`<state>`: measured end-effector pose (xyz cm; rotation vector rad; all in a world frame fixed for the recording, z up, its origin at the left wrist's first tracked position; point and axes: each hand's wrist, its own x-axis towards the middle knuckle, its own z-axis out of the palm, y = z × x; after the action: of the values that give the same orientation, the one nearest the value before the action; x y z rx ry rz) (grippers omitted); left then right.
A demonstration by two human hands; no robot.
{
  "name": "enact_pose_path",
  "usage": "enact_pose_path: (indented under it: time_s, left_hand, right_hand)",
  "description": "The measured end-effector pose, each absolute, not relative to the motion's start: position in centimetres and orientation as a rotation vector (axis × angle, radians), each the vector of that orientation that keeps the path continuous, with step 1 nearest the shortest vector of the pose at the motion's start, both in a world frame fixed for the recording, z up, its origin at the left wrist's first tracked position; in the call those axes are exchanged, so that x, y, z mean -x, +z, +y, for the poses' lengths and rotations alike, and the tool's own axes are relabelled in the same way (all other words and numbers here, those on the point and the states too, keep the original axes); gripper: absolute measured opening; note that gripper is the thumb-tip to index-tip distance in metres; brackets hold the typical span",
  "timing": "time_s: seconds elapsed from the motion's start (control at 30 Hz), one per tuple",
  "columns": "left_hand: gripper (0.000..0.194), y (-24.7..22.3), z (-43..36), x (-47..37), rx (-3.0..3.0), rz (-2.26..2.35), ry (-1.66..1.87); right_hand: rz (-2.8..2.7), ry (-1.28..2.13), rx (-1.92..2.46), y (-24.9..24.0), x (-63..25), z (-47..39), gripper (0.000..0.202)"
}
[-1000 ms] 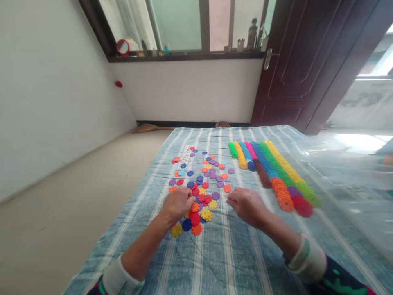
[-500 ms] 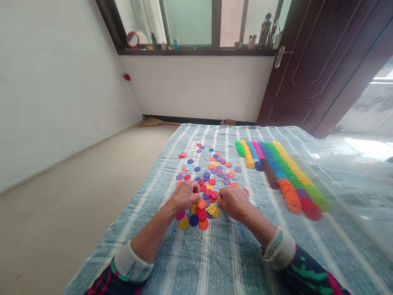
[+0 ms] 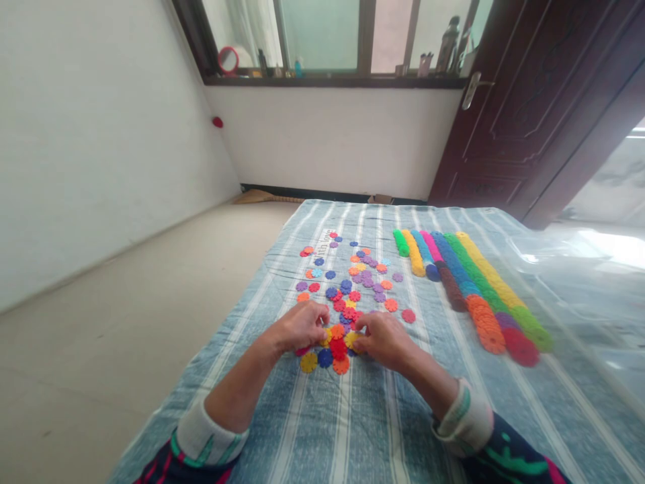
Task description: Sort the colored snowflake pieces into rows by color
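Loose notched plastic discs [image 3: 379, 288] in many colours lie scattered on the striped cloth, thickest between my hands. My left hand [image 3: 301, 325] is at the left of the near cluster, fingers curled together beside a yellow disc; what lies between its fingertips is hidden. From the right, my right hand [image 3: 385, 338] pinches the edge of another yellow disc [image 3: 351, 341], which still lies among the others. Red discs [image 3: 338, 348] overlap between the two hands. Closer to me are a blue disc [image 3: 325, 357], an orange disc [image 3: 341, 365] and a yellow-gold disc [image 3: 309, 363].
Right of the loose pieces, long colour-sorted rows of stacked discs [image 3: 453, 265] lie side by side. A clear plastic container or sheet [image 3: 569, 282] is at the right edge. The striped cloth [image 3: 282, 430] covers the surface, with floor [image 3: 151, 282] to its left.
My right hand has moved slightly toward me, its fingertips now at the yellow disc. My left hand stays near the cluster. The whole view has shifted a little.
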<state>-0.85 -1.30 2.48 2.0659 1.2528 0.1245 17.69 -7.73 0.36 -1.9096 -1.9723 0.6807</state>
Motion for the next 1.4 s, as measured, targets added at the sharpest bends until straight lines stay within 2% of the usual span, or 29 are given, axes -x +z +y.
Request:
enact_pose_path:
  time_s: [0.1,0.43,0.57,0.77,1.03,1.4]
  left_hand:
    - [0.009,2.8,-1.4,0.8,-2.173,1.267,0.054]
    - [0.005,2.8,-1.5,0.9,-2.286,1.209,-0.056]
    - [0.011,3.1,-1.9,0.5,-2.301,1.225,-0.045]
    - [0.014,3.2,-1.1,1.3,-2.125,1.218,0.004]
    - [0.018,3.5,-2.1,-0.1,-1.67,1.125,0.442]
    - [0.018,1.8,-3.2,-2.1,-1.504,1.001,0.468]
  right_hand:
    - [-2.092,0.571,1.975,0.6,-17.6,-7.9,0.014]
    - [-2.129,0.598,1.916,0.9,-17.4,-8.3,0.017]
    - [-2.111,0.606,1.891,0.7,-17.4,-8.2,0.017]
    - [-1.944,0.862,1.756,0.1,-18.9,-7.6,0.006]
    - [-1.498,1.385,1.446,0.0,-20.6,-7.0,0.023]
    - [-1.263,1.352,1.361,-0.4,-19.6,-6.8,0.029]
